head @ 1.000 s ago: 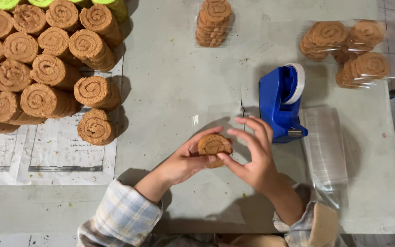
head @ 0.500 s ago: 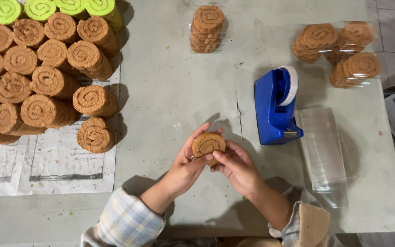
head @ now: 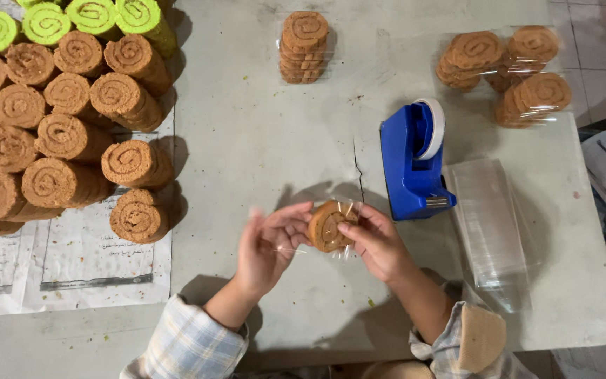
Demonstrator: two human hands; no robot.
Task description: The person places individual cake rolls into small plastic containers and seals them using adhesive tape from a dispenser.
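Dozens of brown spiral-patterned rolls (head: 57, 151) lie stacked on printed paper at the left of the grey bench (head: 261, 133); the left hand (head: 269, 245) hovers with fingers spread open; the right hand (head: 376, 242) pinches a brown spiral roll slice in clear wrap (head: 325, 226) above the bench; a blue tape dispenser (head: 412, 165) stands just beside it.

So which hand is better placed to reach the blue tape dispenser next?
Probably the right hand: it lies just below the blue tape dispenser, though it pinches the wrapped brown roll. The left hand is farther.
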